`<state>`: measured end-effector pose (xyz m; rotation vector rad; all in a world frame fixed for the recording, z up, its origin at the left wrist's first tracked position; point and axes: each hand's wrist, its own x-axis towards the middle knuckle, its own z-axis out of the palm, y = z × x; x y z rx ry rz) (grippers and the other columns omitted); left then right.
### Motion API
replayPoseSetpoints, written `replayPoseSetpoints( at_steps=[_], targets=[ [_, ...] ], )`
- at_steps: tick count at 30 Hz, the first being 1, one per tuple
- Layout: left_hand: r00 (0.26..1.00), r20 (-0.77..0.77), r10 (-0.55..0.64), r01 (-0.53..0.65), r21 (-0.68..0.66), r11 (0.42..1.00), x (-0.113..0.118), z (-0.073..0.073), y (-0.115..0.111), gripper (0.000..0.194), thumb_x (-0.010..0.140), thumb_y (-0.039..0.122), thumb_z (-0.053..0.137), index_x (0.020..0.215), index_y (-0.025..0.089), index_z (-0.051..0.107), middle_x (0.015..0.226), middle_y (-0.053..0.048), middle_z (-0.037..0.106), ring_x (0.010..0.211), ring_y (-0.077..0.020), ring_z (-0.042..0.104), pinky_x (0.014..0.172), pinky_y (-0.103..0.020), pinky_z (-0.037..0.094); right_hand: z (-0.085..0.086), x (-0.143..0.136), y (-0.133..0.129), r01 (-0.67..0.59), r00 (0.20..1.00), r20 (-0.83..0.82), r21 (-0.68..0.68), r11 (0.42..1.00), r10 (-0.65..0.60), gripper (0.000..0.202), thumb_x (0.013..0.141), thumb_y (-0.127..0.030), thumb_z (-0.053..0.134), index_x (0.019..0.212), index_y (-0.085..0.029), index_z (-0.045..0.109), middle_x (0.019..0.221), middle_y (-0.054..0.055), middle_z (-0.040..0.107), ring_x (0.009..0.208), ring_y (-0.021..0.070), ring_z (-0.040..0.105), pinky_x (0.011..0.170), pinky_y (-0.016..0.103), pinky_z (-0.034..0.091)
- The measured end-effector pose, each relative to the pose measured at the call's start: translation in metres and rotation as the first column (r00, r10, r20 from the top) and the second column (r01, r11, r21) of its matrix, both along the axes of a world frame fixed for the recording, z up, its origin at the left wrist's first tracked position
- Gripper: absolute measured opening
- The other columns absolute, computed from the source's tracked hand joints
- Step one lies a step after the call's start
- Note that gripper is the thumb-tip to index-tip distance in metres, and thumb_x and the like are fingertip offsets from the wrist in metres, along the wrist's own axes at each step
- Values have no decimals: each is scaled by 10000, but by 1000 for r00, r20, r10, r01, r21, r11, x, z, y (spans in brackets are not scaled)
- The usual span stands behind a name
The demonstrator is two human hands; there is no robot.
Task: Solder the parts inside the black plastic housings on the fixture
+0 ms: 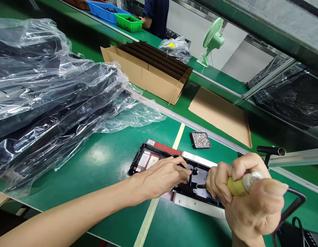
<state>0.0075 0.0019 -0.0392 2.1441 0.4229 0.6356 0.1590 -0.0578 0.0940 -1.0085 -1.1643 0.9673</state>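
Observation:
A long black plastic housing lies at a slant across a jig with white blocks and a red base. My left hand reaches over the housing, its fingers bent and pressed together inside it by a small black part. Whatever the fingertips pinch is hidden. My right hand is wrapped around a corded electric screwdriver with yellow wrapping on its body. Its bit points into the housing, just right of my left fingertips. The tip's contact is too small to make out.
A small black tray of screws sits behind the housing. Plastic-wrapped dark parts pile up at left. Beyond the metal rail are a divided carton, a cardboard sheet, bins, a fan and another person.

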Motion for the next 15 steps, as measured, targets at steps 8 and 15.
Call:
replayPoseSetpoints(
  at_steps=[8, 15],
  targets=[
    [998, 55, 1, 6, -127, 992, -1, -2, -3, 174, 954, 107, 588, 1044, 229, 674, 952, -26, 704, 973, -161, 618, 866, -291, 496, 0, -2, 0, 4, 1000, 10, -19, 1000, -4, 415, 916, -634, 548, 763, -251, 500, 450, -89, 376, 358, 80, 316, 371, 208, 267],
    [998, 39, -40, 41, -46, 998, 0, 2, -1, 162, 962, 109, 567, 980, 219, 685, 997, -29, 713, 1074, -178, 598, 965, -320, 473, -1, -1, -1, -10, 1000, 25, -14, 1000, 11, 406, 930, -623, 538, 777, -250, 491, 468, -89, 373, 367, 82, 324, 384, 215, 282]
  ],
)
